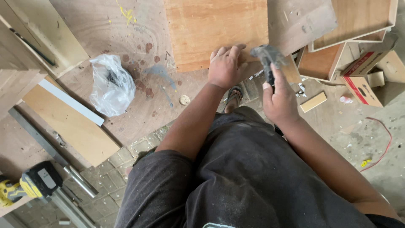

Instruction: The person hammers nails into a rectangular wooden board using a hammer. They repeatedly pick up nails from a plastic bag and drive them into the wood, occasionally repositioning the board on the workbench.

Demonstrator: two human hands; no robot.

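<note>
Plywood panel [216, 31] lies on the floor ahead, the left hand [225, 65] spread flat on its near edge, fingers [230, 52] pressing it down. Just right, the right hand [279, 99] keeps a closed grip around a blurred hammer [266, 57]. A stray blow could catch those fingers, or the panel could slide.

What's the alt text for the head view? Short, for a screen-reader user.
Seen from above, a person's left hand presses on the near edge of a plywood panel while the right hand grips a motion-blurred hammer beside it. A clear plastic bag lies to the left on a stained board, with a yellow power tool lower left.
</note>
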